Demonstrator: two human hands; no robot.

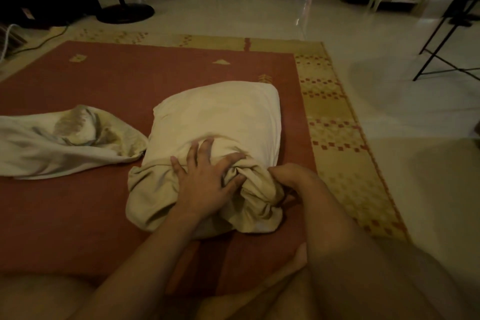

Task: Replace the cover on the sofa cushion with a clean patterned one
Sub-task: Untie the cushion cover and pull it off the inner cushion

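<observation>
The left hand [205, 184] lies spread, fingers straight and splayed, pressing flat on the near half of the cushion [220, 112] — the right hand [288, 176] is curled tight round the bunched near end of its cream cover [249, 197]. The cushion sits on the red rug [78, 215] toward its right border, plump at the far end and gathered in folds near the person. A loose patterned cover [65, 140] lies crumpled just beside it, toward the rug's left edge.

A red rug [104, 80] bears a cushion [220, 114] and a loose cover [52, 143].
</observation>
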